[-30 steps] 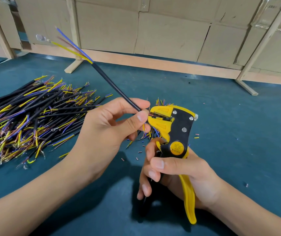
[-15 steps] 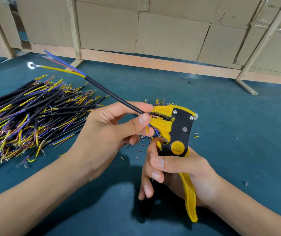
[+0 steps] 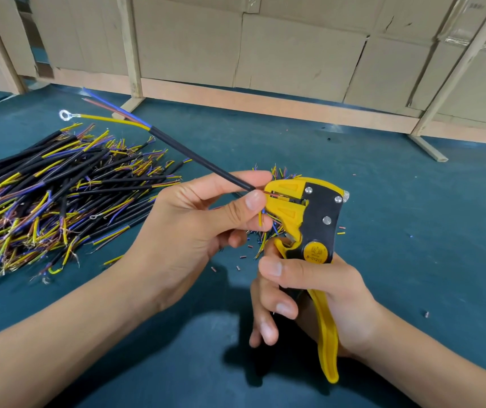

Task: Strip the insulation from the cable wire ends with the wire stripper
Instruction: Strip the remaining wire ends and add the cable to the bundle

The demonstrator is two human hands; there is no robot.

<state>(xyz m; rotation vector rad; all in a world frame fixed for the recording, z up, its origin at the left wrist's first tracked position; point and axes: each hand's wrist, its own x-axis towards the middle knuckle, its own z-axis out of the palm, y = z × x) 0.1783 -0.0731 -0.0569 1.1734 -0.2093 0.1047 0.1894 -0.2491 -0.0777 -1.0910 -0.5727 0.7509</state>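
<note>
My left hand [image 3: 194,228] pinches a black cable [image 3: 200,161] between thumb and fingers, just left of the stripper's jaws. A thin red wire from the cable's near end lies in the jaws. Its far end fans into yellow, blue and red wires, the yellow one ending in a ring terminal [image 3: 65,115]. My right hand [image 3: 309,293] grips the handles of the yellow and black wire stripper [image 3: 309,219], held upright with the jaws facing left. Short yellow and blue wire ends hang below my left thumb.
A large pile of black cables [image 3: 50,201] with yellow and blue ends lies on the teal mat [image 3: 412,216] at the left. Small insulation bits [image 3: 243,257] litter the mat under my hands. Cardboard panels [image 3: 294,54] with wooden battens stand along the back.
The cable's far end has swung down and to the left, lying flatter over the pile. The stripper and my right hand have stayed in nearly the same place.
</note>
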